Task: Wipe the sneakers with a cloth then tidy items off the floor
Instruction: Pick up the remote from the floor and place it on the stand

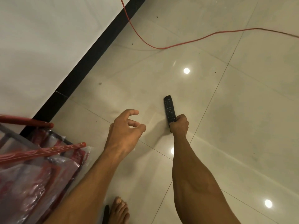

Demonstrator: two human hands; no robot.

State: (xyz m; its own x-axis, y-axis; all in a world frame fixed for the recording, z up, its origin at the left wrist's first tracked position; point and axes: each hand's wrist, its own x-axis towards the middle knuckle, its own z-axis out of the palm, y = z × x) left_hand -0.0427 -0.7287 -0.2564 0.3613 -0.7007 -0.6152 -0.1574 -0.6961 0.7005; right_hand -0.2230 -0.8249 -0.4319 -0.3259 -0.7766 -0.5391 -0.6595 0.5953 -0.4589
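Observation:
My right hand (179, 125) is shut around the lower end of a black remote control (169, 109), which points away from me above the glossy tiled floor (226, 110). To its left, my left hand (127, 126) hovers over the floor with curled, spread fingers and holds nothing. No sneakers or cloth are in view.
A thin red cable (186, 42) loops across the floor at the top. A white wall (40, 46) with a black skirting (90, 62) runs along the left. A red-framed rack wrapped in plastic (37, 159) stands at the lower left. My bare foot (119, 210) is at the bottom edge.

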